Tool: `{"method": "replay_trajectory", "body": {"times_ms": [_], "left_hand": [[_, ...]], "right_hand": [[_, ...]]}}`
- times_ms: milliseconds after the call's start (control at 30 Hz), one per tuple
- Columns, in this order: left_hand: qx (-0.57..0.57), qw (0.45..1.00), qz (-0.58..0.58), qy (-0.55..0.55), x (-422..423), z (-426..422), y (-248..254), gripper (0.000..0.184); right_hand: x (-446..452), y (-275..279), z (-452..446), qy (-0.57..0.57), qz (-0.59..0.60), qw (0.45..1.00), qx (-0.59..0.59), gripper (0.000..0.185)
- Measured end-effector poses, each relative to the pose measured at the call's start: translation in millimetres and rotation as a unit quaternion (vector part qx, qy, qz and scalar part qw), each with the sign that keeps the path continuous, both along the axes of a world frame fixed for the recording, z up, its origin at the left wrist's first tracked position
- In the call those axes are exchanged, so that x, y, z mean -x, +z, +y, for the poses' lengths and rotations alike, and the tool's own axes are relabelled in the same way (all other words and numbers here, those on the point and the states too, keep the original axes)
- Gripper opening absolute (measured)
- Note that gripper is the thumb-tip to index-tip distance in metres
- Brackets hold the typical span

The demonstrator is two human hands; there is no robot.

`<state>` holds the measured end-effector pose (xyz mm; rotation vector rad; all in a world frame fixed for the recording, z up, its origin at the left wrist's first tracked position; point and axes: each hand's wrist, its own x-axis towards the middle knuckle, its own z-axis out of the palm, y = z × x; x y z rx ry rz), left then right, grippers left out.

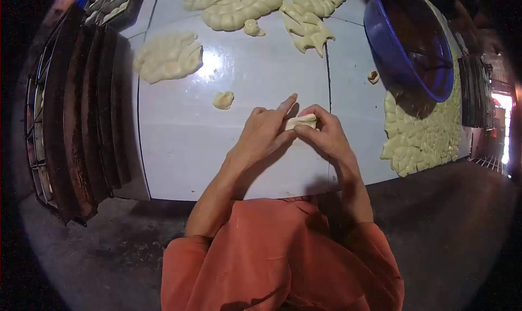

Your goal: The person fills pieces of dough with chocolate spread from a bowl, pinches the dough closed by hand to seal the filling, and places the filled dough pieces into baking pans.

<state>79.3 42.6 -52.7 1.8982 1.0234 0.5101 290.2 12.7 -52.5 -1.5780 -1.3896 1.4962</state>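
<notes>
A small pale roll of dough (302, 121) is between my two hands, just above or on the white tabletop; I cannot tell which. My right hand (329, 136) pinches its right end, thumb in front and fingers behind. At the roll's left end, my left hand (262, 130) has its thumb and curled fingers against the dough, while the index finger points outward. Part of the roll is hidden by the fingers. A loose dough lump (223, 99) lies to the left of my left hand, and a smaller lump (253, 28) sits farther back.
Large dough sheets (244, 9) spread at the back of the white table (185, 142), with a flat dough piece (169, 58) at left. A blue basin (375, 36) stands at right beside a wide dough sheet (416, 142). Dark metal trays (81, 115) stand along the left edge.
</notes>
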Motion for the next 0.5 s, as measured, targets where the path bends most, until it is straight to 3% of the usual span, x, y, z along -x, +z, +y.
{"method": "replay_trajectory", "body": {"times_ms": [200, 267, 300, 333, 433, 500], "left_hand": [[-0.082, 0.996, -0.017, 0.020, -4, -7, -2, 0.069], [-0.134, 0.990, 0.026, 0.033, -8, -9, -8, 0.056], [-0.146, 0.988, 0.031, 0.049, -11, -9, -6, 0.035], [-0.146, 0.988, 0.030, 0.049, -11, -10, -6, 0.035], [-0.185, 0.980, 0.064, 0.035, -14, -14, -7, 0.009], [-0.212, 0.975, 0.056, 0.047, -14, -19, -13, 0.009]], "right_hand": [[5, -12, -3, -0.055, 0.112, 0.992, 0.001, 0.023], [6, -14, -4, -0.066, 0.131, 0.989, 0.009, 0.022], [5, -15, -5, -0.059, 0.144, 0.988, 0.023, 0.022], [3, -15, -6, -0.054, 0.156, 0.986, 0.037, 0.022], [0, -8, -7, -0.062, 0.148, 0.986, 0.047, 0.017], [-2, 6, -9, -0.102, 0.198, 0.971, 0.088, 0.017]]}}
